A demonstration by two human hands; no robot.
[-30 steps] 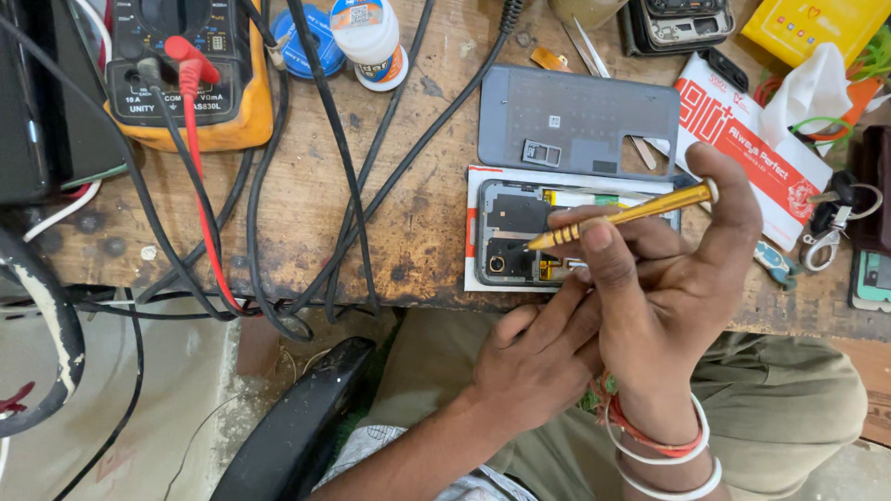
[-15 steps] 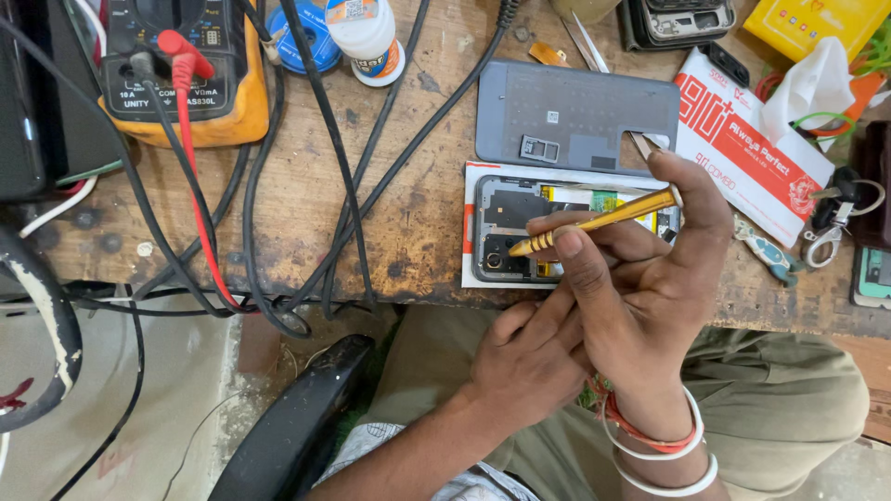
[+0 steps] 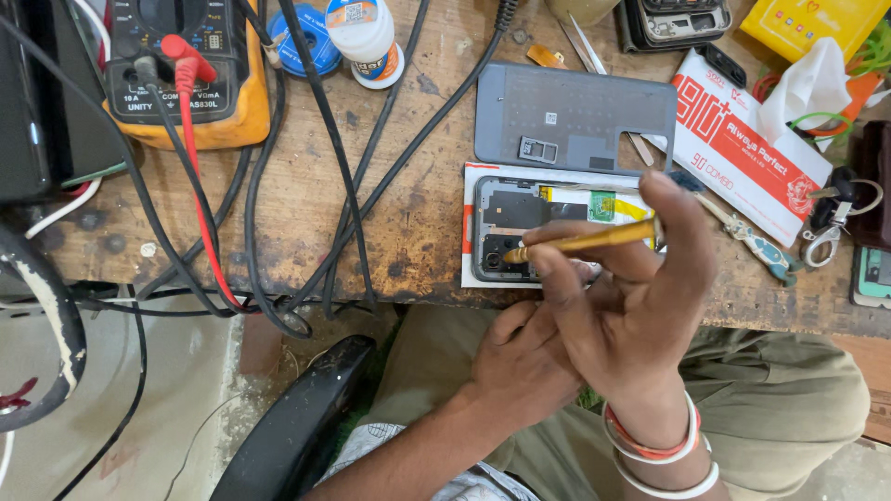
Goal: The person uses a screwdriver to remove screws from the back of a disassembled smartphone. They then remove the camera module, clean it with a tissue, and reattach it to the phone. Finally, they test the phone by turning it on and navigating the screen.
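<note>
An opened phone [image 3: 520, 223] with its insides showing lies on a white card at the near edge of the wooden bench [image 3: 408, 213]. My right hand [image 3: 631, 306] grips a yellow screwdriver [image 3: 585, 241], its tip over the phone's lower left corner. My left hand [image 3: 520, 357] is curled below the bench edge, under my right hand, against the phone's near side; what it holds is hidden. The phone's grey back cover [image 3: 571, 116] lies face down just beyond the phone.
An orange multimeter [image 3: 181, 70] with red and black leads sits at the back left, with black cables crossing the bench. A small white bottle [image 3: 367, 37], a red-and-white packet [image 3: 742, 148], tweezers [image 3: 752, 241] and a yellow box [image 3: 817, 23] lie around. A black chair arm [image 3: 297, 427] is below.
My right hand has drawn the screwdriver leftward and lower, so its tip has gone from the phone's middle to its lower left corner. My left hand has stayed put.
</note>
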